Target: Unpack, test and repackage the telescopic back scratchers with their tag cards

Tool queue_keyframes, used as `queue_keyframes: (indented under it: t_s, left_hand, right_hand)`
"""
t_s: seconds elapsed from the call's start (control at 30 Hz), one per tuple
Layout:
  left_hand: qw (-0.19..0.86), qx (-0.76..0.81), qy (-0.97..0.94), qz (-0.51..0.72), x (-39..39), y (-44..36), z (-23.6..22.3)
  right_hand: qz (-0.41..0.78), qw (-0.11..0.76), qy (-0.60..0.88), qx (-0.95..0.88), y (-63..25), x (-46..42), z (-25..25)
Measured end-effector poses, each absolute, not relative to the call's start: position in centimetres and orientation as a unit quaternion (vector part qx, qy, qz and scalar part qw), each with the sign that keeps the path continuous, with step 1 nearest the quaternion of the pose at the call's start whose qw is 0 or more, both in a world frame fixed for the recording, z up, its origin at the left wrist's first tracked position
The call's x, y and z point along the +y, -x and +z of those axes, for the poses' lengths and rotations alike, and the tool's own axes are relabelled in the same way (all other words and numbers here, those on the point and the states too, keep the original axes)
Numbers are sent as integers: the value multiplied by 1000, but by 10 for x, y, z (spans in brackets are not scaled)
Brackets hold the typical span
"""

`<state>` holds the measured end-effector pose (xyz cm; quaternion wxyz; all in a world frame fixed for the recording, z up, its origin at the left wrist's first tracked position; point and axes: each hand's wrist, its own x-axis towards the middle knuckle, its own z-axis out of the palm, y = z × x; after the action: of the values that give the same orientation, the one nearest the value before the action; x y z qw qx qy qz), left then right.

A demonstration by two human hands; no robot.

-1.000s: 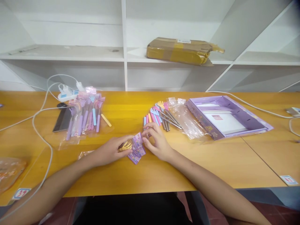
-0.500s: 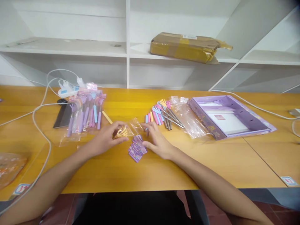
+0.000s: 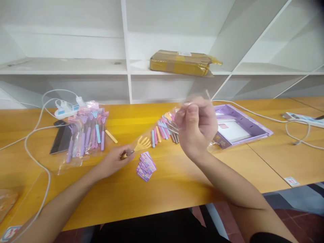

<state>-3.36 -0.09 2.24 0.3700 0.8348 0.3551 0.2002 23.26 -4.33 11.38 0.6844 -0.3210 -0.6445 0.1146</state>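
My left hand [image 3: 114,161] is closed around a back scratcher, its yellow hand-shaped head [image 3: 143,144] pointing right, just above the table. My right hand [image 3: 198,130] is raised in a pinch, blurred by motion. A blurred clear plastic bag runs from near the scratcher's head up to my right fingers. Below the scratcher's head lies a loose pile of small purple cards [image 3: 146,166]. Beyond it are several coloured handles [image 3: 159,134] and metal-shafted back scratchers [image 3: 174,136], partly hidden by my right hand. A loose yellow handle [image 3: 111,136] lies beyond my left hand.
Several bagged back scratchers [image 3: 87,131] lie at the left, over a dark flat object [image 3: 60,138]. A power strip [image 3: 66,110] with white cables stands behind. A purple open box [image 3: 240,125] is at the right. A taped carton [image 3: 181,63] sits on the shelf.
My right hand has risen up and right from beside the cards, pulling the plastic. The yellow scratcher's head now sticks out to the right of my left hand. The view has shifted.
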Motion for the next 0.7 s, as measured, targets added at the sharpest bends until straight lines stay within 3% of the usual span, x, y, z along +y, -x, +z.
queue_keyframes:
  t_s: [0.13,0.27,0.33,0.4,0.53,0.6,0.7]
  left_hand:
    - [391,345,-829,202,-6,31,19]
    - [399,344,-832,172,-12,30,19]
    - [392,343,-836,172,-13,30,18]
    - [378,349,-839,178,-11,29,16]
    - [349,375,-839,185,-7,28,12]
    - [349,371,-839,191,-6,27,10]
    - [346,380,-834,199,-7,27,8]
  right_hand:
    - [240,583,313,-711,-229,-51,115]
    - [171,716,301,-606,-287,-46,141]
    - [119,717,347,-592,-339,-33,153]
    - [105,621,498,-596,-390,-15,151]
    - [102,285,757,-579,-444,17,103]
    - [92,201,787,-576,-451,28,73]
    - [64,153,807,-567,-451,36,44]
